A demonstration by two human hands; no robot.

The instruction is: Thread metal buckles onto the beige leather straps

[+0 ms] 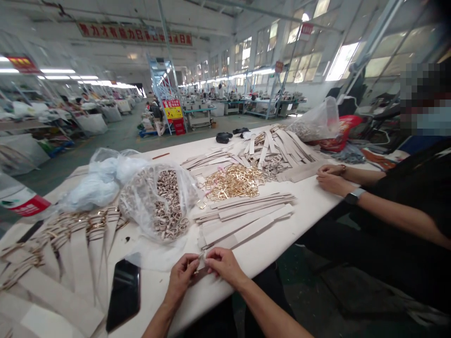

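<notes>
Pinching a small pale strap end (201,257) between them, your fingers (192,264) on both hands are closed tight at the near edge of the white worktop (317,206). Your left hand (181,274) grips it from the nine o'clock side and your right hand (221,264) from the three o'clock side, thumbs and forefingers meeting over the piece; whether a buckle is on it is too small to tell.

At twelve o'clock from your hands, just beyond them, lies a stack of pale strips (243,220). Further out at twelve o'clock a heap of gold buckles (234,182) rests on the worktop. At eleven o'clock sits a clear bag of metal rings (162,199), with a crumpled white plastic bag (102,180) behind it at ten o'clock. At nine o'clock a black phone (124,293) lies flat near the edge, and past it finished straps with buckles (70,244) are fanned out.

At two o'clock, well apart from you, another person's hands (331,178) rest on the worktop's far side, one wrist wearing a watch (353,195). More strips (278,148) are piled at one o'clock beside them.
</notes>
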